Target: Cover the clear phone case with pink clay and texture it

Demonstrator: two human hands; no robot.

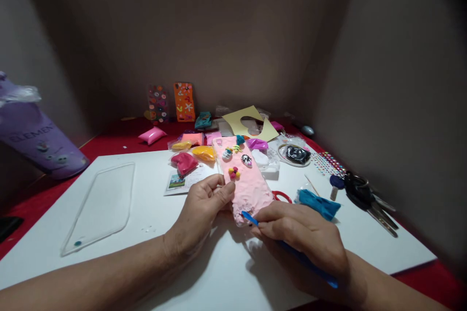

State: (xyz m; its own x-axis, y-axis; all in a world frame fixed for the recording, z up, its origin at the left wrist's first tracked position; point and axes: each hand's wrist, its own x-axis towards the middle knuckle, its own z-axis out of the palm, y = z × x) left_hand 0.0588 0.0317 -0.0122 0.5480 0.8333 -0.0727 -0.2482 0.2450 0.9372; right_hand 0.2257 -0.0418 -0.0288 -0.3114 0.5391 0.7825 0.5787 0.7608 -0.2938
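Observation:
A phone case (pixel 251 187) coated in pink clay is tilted up above the white board, with small clay figures on its upper half. My left hand (pixel 204 209) grips its left edge between thumb and fingers. In my right hand (pixel 302 233) is a blue modelling tool (pixel 250 217), pinched like a pen, its flat tip touching the rough clay near the case's lower end. The fingers of my right hand also lie close to the case's lower right edge.
A clear case (pixel 100 209) lies at the left of the white board (pixel 153 257). Clay packets (pixel 184 163), red scissors (pixel 282 197), a teal packet (pixel 318 204) and keys (pixel 375 209) surround the work. Two decorated cases (pixel 184 102) lean on the back wall; a purple bin (pixel 40 131) stands left.

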